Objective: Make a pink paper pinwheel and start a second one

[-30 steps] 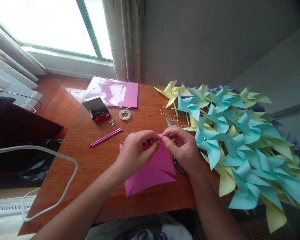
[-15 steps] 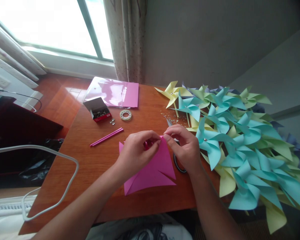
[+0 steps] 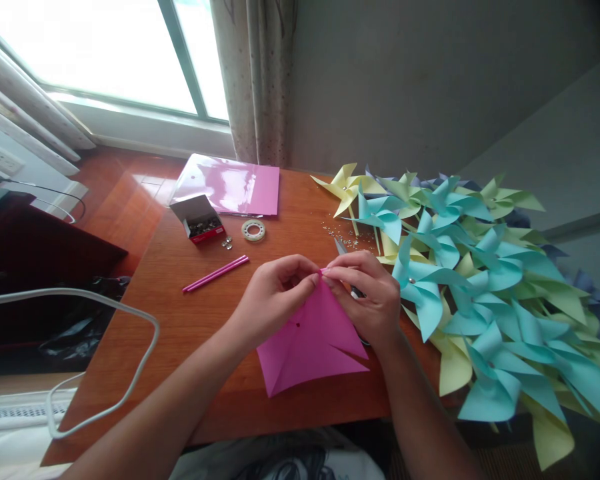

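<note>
A pink paper square point(image 3: 310, 357) with cuts running in from its corners lies tilted before me, a small dark hole near its middle. Both hands pinch its far corner. My left hand point(image 3: 283, 290) closes thumb and forefinger on that corner from the left. From the right, my right hand point(image 3: 367, 293) pinches the same spot, fingertips almost touching the left ones. The exact fold between the fingertips is hidden. Partly under my right hand lie scissors point(image 3: 340, 247), blade pointing away.
Finished turquoise paper pinwheels point(image 3: 485, 307) and yellow ones crowd the right side. Toward the back left are two pink sticks point(image 3: 216, 274), a tape roll point(image 3: 253, 231), an open box of metal fasteners point(image 3: 203, 223) and pink sheets in a plastic sleeve point(image 3: 230, 187). A white cable point(image 3: 153, 333) loops over the left edge.
The pink paper has shifted slightly right and toward me, and its hole now shows. My hands have come closer together at the far corner.
</note>
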Motion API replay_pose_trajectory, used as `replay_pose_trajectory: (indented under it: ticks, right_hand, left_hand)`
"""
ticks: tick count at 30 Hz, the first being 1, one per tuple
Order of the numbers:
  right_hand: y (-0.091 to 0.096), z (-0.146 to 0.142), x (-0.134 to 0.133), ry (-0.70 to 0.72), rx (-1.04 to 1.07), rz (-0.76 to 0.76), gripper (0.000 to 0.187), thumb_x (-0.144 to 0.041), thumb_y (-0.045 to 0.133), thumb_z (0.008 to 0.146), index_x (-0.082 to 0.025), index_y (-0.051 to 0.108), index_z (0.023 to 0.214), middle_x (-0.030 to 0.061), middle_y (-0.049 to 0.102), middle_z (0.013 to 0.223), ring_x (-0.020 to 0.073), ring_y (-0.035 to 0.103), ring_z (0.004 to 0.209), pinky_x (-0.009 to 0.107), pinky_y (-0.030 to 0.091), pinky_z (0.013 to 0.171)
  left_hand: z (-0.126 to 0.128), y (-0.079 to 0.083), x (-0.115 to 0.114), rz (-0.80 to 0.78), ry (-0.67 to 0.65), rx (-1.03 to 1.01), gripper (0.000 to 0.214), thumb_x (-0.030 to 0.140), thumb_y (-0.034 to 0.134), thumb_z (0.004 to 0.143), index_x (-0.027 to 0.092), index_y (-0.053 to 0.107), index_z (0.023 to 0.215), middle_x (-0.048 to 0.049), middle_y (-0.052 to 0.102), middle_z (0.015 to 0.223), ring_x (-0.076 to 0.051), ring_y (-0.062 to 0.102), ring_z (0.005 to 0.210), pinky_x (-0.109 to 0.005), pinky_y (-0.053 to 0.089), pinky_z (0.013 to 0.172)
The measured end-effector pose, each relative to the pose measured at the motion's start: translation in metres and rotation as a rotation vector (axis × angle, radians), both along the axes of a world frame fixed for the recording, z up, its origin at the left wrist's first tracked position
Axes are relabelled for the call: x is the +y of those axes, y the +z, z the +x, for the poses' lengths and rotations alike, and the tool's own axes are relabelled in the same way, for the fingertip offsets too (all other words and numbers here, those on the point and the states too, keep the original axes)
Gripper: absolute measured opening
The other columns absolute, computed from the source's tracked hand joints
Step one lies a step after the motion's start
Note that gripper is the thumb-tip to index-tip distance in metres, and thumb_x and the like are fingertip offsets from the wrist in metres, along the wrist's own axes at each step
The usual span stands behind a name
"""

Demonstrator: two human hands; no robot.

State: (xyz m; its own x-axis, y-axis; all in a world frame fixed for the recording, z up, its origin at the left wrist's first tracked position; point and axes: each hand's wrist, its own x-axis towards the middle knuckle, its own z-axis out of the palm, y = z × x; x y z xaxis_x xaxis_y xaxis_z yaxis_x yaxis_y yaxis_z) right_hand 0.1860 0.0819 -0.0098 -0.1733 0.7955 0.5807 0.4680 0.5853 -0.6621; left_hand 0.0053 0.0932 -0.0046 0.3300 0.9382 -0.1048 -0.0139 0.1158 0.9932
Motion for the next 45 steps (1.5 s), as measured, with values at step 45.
replay_pose_trajectory:
  ticks: [45]
  right_hand:
    - [0.002, -0.001, -0.001, 0.018, 0.314, -0.563, 0.007, -0.029, 0.071, 0.087, -0.022, 0.071, 0.087, 0.0038, 0.076, 0.089, 0.0203, 0.071, 0.080, 0.031, 0.058, 0.071]
  left_hand:
    - [0.000, 0.006, -0.003, 0.146, 0.011, 0.159, 0.022, 0.037, 0.062, 0.091, 0.015, 0.068, 0.090, -0.0015, 0.063, 0.075, -0.013, 0.053, 0.067, -0.022, 0.040, 0.057]
